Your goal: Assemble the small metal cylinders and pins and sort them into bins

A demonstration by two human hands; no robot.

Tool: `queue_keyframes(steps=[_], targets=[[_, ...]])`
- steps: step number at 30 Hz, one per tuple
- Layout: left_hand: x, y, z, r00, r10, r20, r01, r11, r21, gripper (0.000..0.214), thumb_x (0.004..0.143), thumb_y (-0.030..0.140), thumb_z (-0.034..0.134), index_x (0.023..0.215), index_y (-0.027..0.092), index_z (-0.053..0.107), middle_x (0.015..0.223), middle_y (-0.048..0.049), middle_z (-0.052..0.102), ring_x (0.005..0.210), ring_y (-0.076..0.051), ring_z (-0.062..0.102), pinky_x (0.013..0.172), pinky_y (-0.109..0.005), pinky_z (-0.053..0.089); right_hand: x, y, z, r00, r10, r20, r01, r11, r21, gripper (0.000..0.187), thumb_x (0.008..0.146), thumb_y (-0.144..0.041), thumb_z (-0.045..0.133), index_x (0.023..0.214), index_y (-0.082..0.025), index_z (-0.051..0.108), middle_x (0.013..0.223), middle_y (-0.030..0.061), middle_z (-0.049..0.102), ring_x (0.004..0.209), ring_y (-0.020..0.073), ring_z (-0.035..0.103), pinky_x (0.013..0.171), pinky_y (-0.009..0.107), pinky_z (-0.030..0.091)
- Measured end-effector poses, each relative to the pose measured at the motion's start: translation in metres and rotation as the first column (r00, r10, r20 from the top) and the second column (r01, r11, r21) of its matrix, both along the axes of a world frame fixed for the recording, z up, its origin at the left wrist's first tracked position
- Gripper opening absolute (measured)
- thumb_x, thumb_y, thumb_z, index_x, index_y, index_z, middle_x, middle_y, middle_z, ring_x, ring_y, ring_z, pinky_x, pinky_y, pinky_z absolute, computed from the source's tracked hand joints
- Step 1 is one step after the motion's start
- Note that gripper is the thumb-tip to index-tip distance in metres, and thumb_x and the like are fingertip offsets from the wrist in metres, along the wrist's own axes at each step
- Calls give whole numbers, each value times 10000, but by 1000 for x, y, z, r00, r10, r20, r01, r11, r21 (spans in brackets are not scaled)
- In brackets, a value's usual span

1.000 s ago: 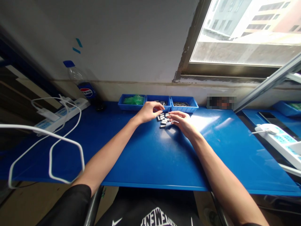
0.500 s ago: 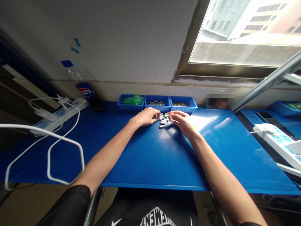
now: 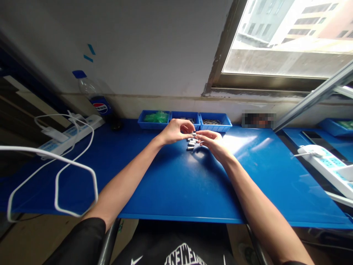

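Small blocks (image 3: 191, 144) — ctr of frame, between L hand (image 3: 178, 131) and R hand (image 3: 211, 139), approx. equally near; lowest block's (image 3: 190, 148) long axis approx. L-R. Fingertips nearly together at pile's upper end; grip — can't tell.

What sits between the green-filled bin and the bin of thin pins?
Another blue bin with small grey parts in it, partly covered by the left hand, as the head view shows.

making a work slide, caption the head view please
Left hand and right hand close together at small pieces, three blue bins behind.
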State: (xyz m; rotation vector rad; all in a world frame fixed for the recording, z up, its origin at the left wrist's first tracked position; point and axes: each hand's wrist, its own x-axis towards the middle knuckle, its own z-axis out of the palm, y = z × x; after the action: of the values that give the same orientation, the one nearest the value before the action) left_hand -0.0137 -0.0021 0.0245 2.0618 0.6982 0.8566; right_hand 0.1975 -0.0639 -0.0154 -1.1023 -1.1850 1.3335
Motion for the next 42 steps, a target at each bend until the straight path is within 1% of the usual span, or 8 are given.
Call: queue_keyframes(steps=[6,9,13,16,21,27,34,42], targets=[[1,0,-1,1000,-11,-18,10,999,-51,216,796,315,782,906,129,766,898,-88,777,805,-191,747,724,-270,611,0,0,0,1000,4,8,-4,1000,-10,364,710,-449,887,982,-221,809,957,67,793,809,197,714,735,310,552],[1,5,-7,996,83,12,-82,994,-68,216,793,312,786,888,117,774,892,-96,783,801,-202,754,749,-286,622,2,2,-3,1000,-8,-12,8,1000,-30,365,715,-450,885,986,-220,803,974,73,793,808,198,718,732,309,559],[2,12,-17,945,279,171,-264,959,-107,281,824,276,754,1049,107,763,1113,-141,771,985,-235,760,901,-332,620,4,4,-7,999,-36,-32,34,998,-48,353,721,-442,884,977,-216,796,968,78,791,792,199,714,727,316,576],[2,14,-19,936,265,232,-245,963,-112,435,811,240,761,1225,119,706,1295,-161,706,1117,-243,727,984,-348,595,4,5,-8,999,-43,-27,41,998,-51,351,728,-450,875,976,-216,793,965,77,790,783,201,713,721,323,583],[3,8,-16,988,152,-32,-149,985,85,212,842,237,709,1015,144,788,1067,-109,780,918,-208,754,863,-306,607,5,5,-6,996,-84,18,84,996,-30,330,739,-458,849,955,-217,784,934,69,788,777,200,709,722,319,572],[1,3,-24,911,56,-410,63,961,270,242,806,172,692,1021,182,804,1062,-88,777,972,-220,719,870,-280,550,7,5,-4,986,-164,35,165,986,-32,292,724,-440,840,912,-226,773,883,50,777,733,190,684,709,319,551],[-1,2,-24,845,163,-509,3,951,308,113,800,140,667,828,189,765,952,-78,739,822,-198,688,727,-256,511,6,5,-5,991,-131,27,132,990,-50,284,732,-428,838,921,-227,775,878,50,777,738,190,684,715,317,549],[-1,0,-19,837,225,-500,-80,952,295,244,761,77,633,955,192,725,851,-53,742,731,-188,675,632,-248,464,8,7,-9,993,-119,17,119,992,-50,297,736,-428,844,938,-219,781,893,55,786,743,186,691,716,308,560]])
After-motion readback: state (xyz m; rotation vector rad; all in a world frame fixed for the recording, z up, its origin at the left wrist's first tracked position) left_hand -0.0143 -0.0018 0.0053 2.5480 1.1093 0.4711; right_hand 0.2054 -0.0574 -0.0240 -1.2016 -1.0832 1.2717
